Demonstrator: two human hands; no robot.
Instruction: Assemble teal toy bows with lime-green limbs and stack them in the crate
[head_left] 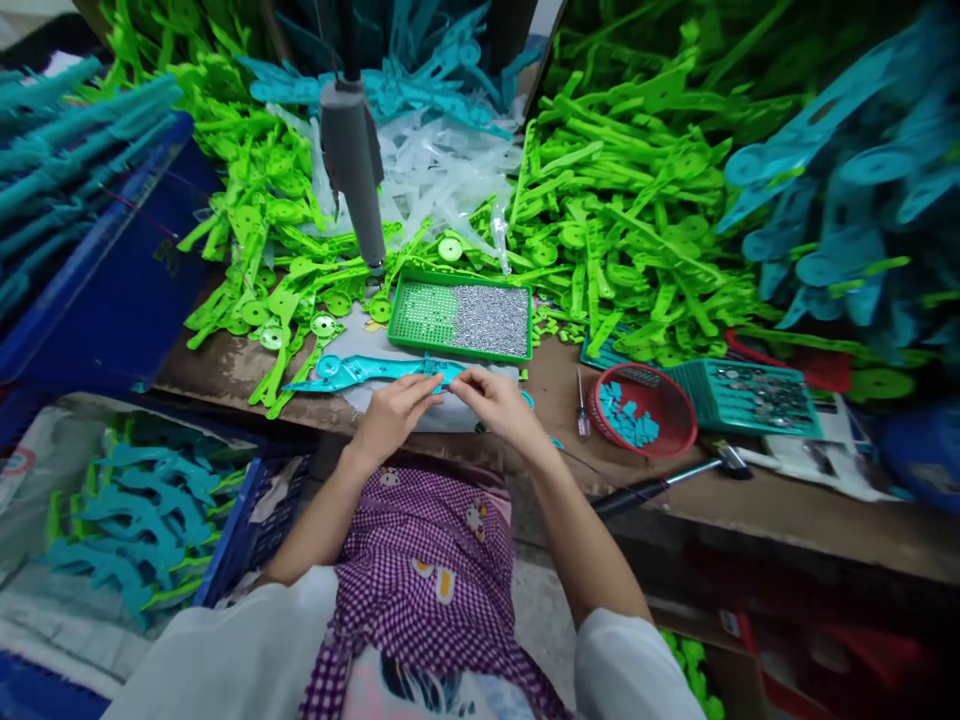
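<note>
A long blue plastic part (360, 371) lies across the bench in front of me, its narrow end to the left. My left hand (397, 408) presses on its right portion with the fingers closed together. My right hand (495, 398) pinches at the right end of the same part, thumb and fingertips together; its grip hides that end. Just behind the part sits a green tray (397, 340), perforated on its left, with many small silvery metal pieces (493, 320) heaped on its right.
A grey power screwdriver (354, 165) hangs beyond the tray. Green plastic parts (630, 220) are piled behind. To the right are a small screwdriver (582, 410), a red basket (679, 435) of blue pieces and a hammer (690, 472). Blue crates (180, 170) stand left.
</note>
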